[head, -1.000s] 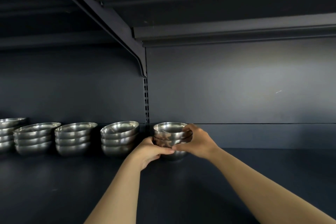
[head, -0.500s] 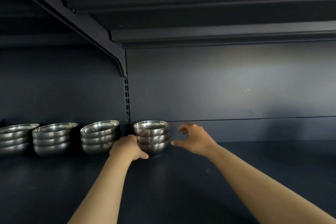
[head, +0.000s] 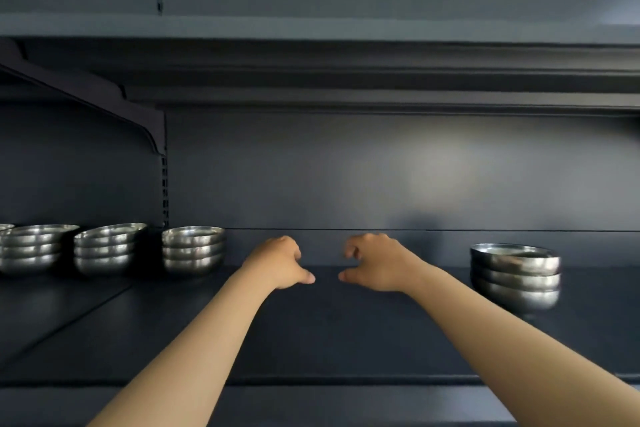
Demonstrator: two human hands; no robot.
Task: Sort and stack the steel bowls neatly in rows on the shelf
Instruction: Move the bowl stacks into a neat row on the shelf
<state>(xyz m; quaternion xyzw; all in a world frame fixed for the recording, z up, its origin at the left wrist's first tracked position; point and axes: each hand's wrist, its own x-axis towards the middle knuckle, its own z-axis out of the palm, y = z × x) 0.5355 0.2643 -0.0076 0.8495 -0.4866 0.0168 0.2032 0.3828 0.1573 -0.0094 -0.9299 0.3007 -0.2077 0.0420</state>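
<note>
Both hands hover empty above the dark matte metal shelf [head: 346,333], thumbs facing. The left hand [head: 277,262] and right hand [head: 375,262] each show a loosely curled grip that holds nothing.

The lone stack of round polished steel bowls [head: 515,276] stands towards the right end, well apart from the row of three-bowl steel stacks [head: 192,250] along the back edge at left.

Recommended step: cup the lone stack low on both sides, lift, and set it beside the row's last stack. Its bowl count appears to be three, though blurred.

Open shelf lies between row and stack; the overhead shelf underside [head: 381,80] limits lift height.
</note>
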